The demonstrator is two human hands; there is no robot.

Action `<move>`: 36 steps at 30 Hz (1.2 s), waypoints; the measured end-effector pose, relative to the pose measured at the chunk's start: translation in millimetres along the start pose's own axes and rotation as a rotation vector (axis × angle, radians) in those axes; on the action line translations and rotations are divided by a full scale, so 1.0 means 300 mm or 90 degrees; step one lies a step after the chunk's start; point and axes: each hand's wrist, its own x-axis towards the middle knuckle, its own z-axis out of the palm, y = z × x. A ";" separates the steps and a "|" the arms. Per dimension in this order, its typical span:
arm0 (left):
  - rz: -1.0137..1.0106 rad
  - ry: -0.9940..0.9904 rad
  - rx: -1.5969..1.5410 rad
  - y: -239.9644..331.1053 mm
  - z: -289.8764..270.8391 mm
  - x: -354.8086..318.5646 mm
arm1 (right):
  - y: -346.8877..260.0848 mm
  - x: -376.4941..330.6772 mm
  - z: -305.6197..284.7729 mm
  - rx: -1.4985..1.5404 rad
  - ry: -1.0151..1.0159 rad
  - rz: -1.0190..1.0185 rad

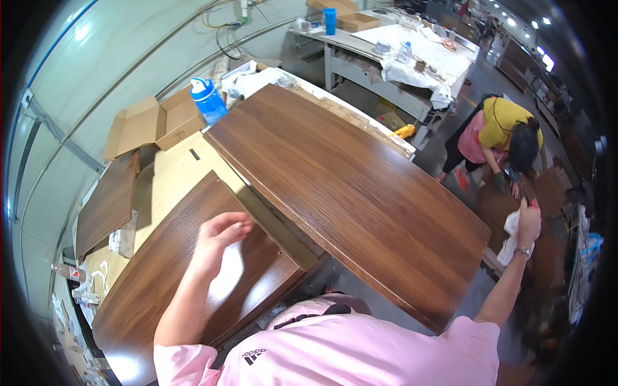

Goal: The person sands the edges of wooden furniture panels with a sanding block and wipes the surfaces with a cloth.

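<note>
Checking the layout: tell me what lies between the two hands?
In the head view, the large dark brown wood-grain panel lies between the left hand, on a smaller brown panel, and the right hand gripping a white cloth.

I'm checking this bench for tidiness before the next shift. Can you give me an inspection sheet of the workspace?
Surface: pale workbench top, mostly covered by wood panels.
Job's things: large dark wood-grain panel lying flat; smaller glossy panel beside it; white cloth.
Clutter: blue bottle, open cardboard boxes, another panel at the left edge.
Grips: left hand rests flat and open on the smaller panel; right hand holds the white cloth beyond the large panel.
Cables: cables hang on the wall behind.
Surroundings: second cluttered table; another person bending over nearby.
</note>
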 end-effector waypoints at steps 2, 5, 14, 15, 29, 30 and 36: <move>0.008 0.048 -0.013 -0.016 -0.028 -0.035 | -0.057 0.028 -0.096 0.198 -0.046 -0.064; 0.031 0.043 0.010 -0.031 0.005 -0.074 | -0.451 -0.268 -0.268 0.708 -0.254 -0.107; 0.185 -0.079 0.016 -0.052 0.174 -0.163 | -1.302 -1.151 -0.326 1.077 -0.985 -0.332; 0.272 0.006 0.036 -0.081 0.153 -0.182 | -1.347 -1.242 -0.354 1.112 -1.043 -0.428; -0.060 0.467 0.624 -0.285 -0.667 -0.805 | -1.416 -1.424 -0.301 0.343 -0.647 -0.638; 0.018 0.459 0.680 -0.405 -0.765 -0.839 | -1.418 -1.444 -0.328 0.345 -0.618 -0.638; 0.155 0.407 0.756 -0.523 -0.811 -0.805 | -1.430 -1.510 -0.279 0.336 -0.457 -0.661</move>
